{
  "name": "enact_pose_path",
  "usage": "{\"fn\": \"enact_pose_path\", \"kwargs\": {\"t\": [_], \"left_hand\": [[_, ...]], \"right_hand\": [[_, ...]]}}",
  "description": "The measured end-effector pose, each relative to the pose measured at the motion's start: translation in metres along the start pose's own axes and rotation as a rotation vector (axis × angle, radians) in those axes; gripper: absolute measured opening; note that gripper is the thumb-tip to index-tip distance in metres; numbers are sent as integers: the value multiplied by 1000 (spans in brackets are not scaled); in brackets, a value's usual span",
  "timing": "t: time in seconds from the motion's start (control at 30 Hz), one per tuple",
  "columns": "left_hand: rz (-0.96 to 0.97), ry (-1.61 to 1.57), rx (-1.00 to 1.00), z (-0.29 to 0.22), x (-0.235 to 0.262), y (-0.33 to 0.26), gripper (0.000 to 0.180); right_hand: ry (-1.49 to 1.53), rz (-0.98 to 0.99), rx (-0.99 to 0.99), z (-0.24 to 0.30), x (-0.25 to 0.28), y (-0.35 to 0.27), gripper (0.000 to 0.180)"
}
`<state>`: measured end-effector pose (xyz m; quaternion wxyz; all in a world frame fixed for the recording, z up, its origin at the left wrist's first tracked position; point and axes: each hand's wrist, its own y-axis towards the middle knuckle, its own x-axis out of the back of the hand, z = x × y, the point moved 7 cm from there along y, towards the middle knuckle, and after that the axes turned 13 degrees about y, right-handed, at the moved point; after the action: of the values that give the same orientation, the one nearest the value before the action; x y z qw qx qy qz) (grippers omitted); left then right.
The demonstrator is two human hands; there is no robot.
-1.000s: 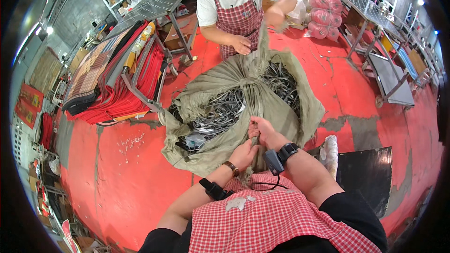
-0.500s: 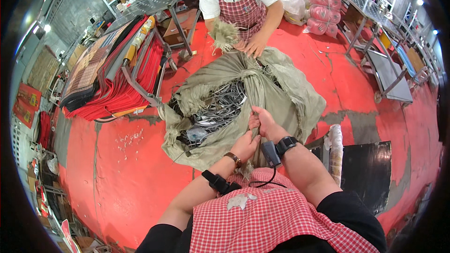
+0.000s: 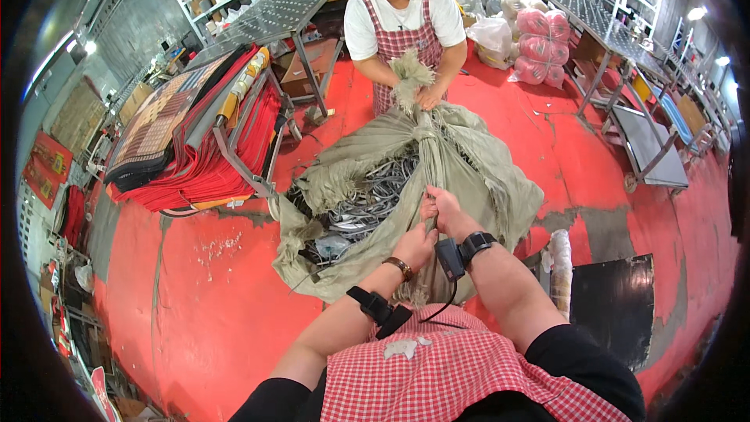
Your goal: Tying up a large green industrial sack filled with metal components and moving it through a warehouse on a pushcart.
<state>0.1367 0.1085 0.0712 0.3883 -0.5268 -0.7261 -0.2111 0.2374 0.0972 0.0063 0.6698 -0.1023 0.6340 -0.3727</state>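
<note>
A large olive-green woven sack cloth [image 3: 484, 180] lies on the red floor, wrapped around a heap of grey cables [image 3: 361, 202] that shows through a gap on its left. My left hand [image 3: 416, 244] and my right hand [image 3: 442, 209] both grip the near edge of the cloth, pulled into a tight band across the heap. Each wrist wears a dark strap-on device. Opposite me a person in a red checked apron holds the far gathered end of the cloth [image 3: 409, 78] with both hands.
A rack of red and patterned mats [image 3: 195, 141] stands at the left. Metal tables [image 3: 281, 8] are behind it. Pink and white filled bags [image 3: 539, 35] lie at the back right, a metal trolley [image 3: 648, 148] at the right, a black mat [image 3: 609, 305] by my right side.
The person opposite has straightened up and lifted the far gathered end of the cloth. The cloth is drawn tighter over the cables, and my hands stay on its near edge.
</note>
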Motion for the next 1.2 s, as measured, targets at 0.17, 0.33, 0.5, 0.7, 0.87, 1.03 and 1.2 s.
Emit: {"fn": "enact_pose_path", "kwargs": {"t": [0.17, 0.33, 0.5, 0.7, 0.87, 1.03, 1.2], "left_hand": [[-20, -67, -10, 1, 4, 21, 36], [8, -57, 56, 27, -17, 45, 37], [135, -53, 135, 57, -55, 10, 31], [151, -60, 115, 47, -40, -15, 35], [67, 6, 78, 45, -26, -32, 36], [36, 24, 91, 41, -26, -65, 34], [-23, 3, 36, 22, -31, -90, 33]], "right_hand": [[-51, 7, 145, 19, -4, 23, 24], [-145, -89, 219, 27, 4, 43, 25], [-137, -110, 104, -12, 40, 36, 26], [-270, -158, 173, -27, 36, 14, 25], [-85, -81, 92, -44, 35, 12, 25], [-88, -23, 105, -66, 31, -17, 26], [-47, 29, 115, -68, 38, -41, 28]]}}
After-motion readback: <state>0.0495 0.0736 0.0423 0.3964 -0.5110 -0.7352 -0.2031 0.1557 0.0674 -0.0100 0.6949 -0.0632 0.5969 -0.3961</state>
